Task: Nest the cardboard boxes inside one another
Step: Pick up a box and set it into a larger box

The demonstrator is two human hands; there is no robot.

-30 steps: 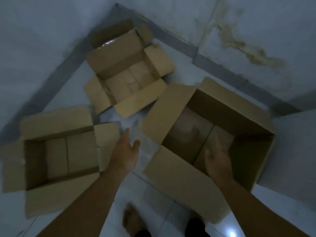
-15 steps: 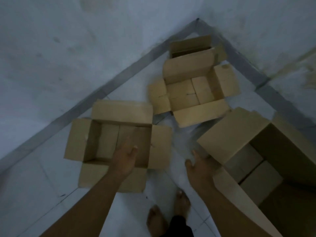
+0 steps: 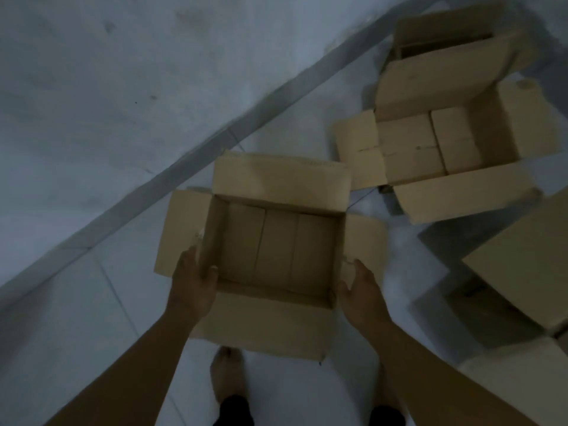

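Observation:
An open cardboard box [image 3: 276,241] with its flaps spread sits on the floor right in front of me. My left hand [image 3: 192,285] grips its near left corner, thumb hooked over the wall. My right hand [image 3: 361,292] presses against its near right corner, fingers along the outside. A second open box [image 3: 455,142] lies at the upper right, with another box [image 3: 442,35] behind it in the corner. Part of a large box [image 3: 528,272] shows at the right edge.
The white tiled floor [image 3: 76,318] meets grey walls [image 3: 123,87] along a dark skirting strip [image 3: 215,142] running diagonally. My bare feet [image 3: 227,376] stand just below the box. Shadowed floor separates the three boxes.
The view swung left from the large box to the middle-sized one. Both hands came down from hovering and now clasp that box at its near corners.

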